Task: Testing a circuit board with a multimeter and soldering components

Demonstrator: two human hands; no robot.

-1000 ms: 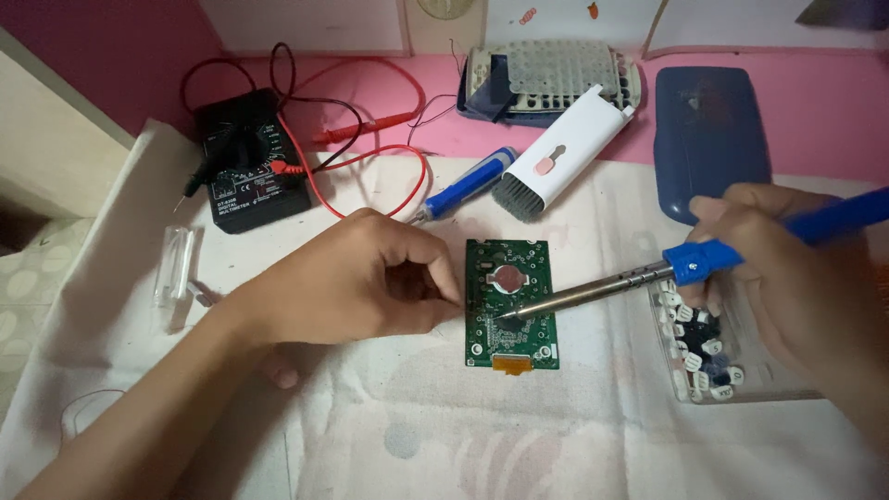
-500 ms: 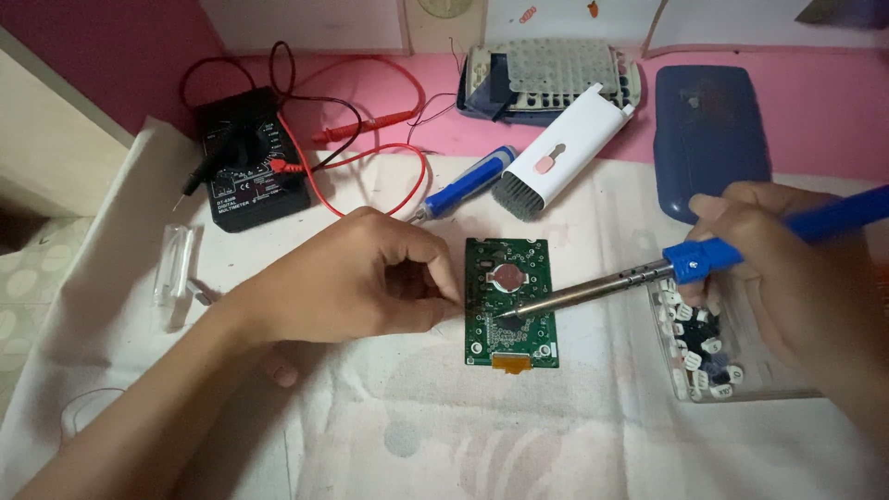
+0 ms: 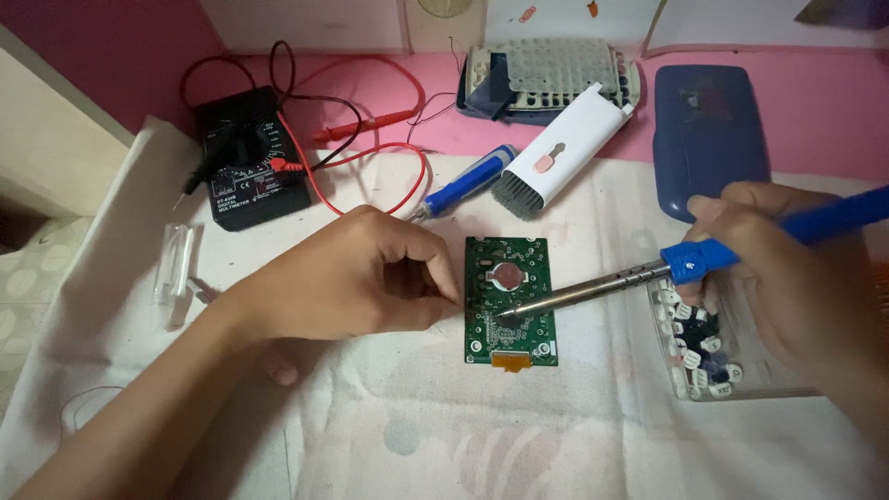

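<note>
Soldering step: your right hand grips the soldering iron, tip on the circuit board mid-frame; your left hand, fingers pinched, steadies its edge. Next: keep the tip steady.

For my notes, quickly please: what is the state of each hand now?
Left hand: fingers pinched at the left edge of the green circuit board.
Right hand: closed on the blue soldering iron, tip on the board.

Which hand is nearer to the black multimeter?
Left. The left hand lies just below and right of the multimeter, beside the green board. The right hand holds the soldering iron at the far right.
</note>
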